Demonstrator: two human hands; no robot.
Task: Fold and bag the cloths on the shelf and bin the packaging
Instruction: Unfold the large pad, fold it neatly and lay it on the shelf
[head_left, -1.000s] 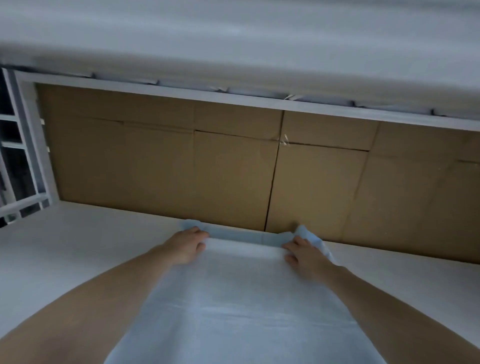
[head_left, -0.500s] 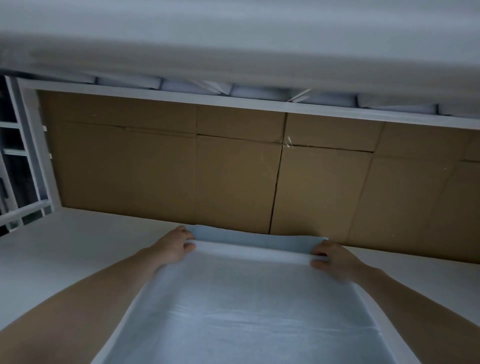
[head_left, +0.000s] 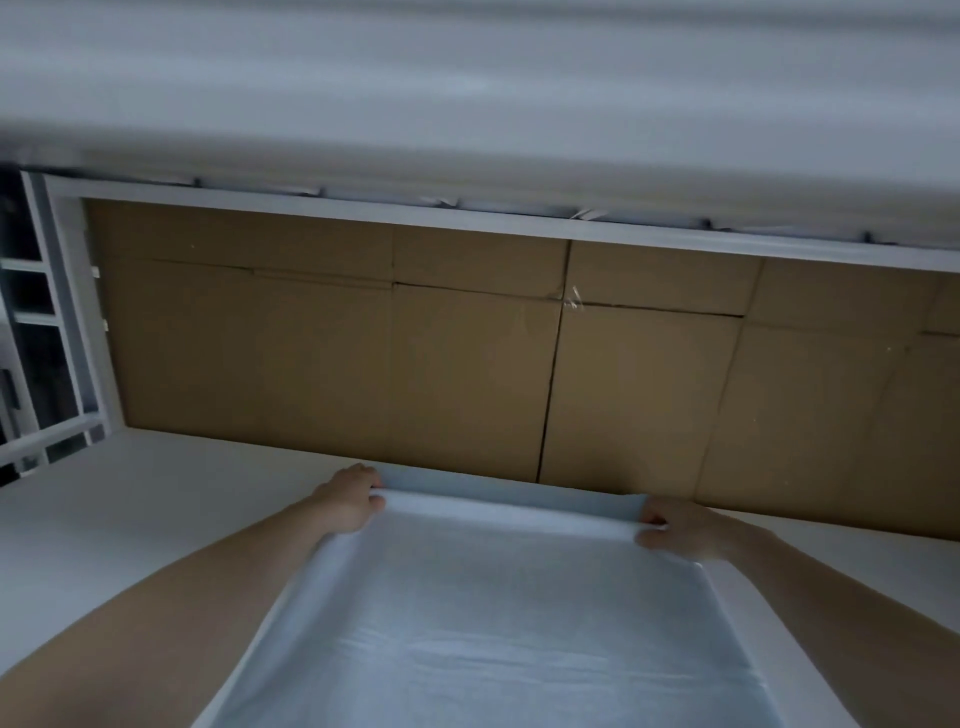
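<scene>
Since the earlier frames the hands had been drawn apart along the far fold: the right hand (head_left: 680, 530) was shifted out toward 3 o'clock to the cloth's corner, the left hand (head_left: 350, 501) only slightly toward 9, and the bunched far edge was pulled straight.

The cloth (head_left: 493, 623) was laid flat on the white shelf (head_left: 130, 519), running from the 6 o'clock frame edge up to a folded-over band at 12 o'clock, just short of the cardboard. It was judged light, thin and limp, with a faint sheen, so probably a little slippery; faint creases were seen across the middle. No stiffness was expected, so an unsupported span would sag. The two far corners at the fold were judged the best places to take hold, with both layers pinched together.

The left hand was curled on the far-left corner, fingers wrapped over the fold. The right hand was closed on the far-right corner, the edge pinched between thumb and fingers.

Behind, a cardboard backing (head_left: 467, 364) was set against the shelf's rear at 12 o'clock. A white frame rail (head_left: 467, 218) was seen above it.
</scene>
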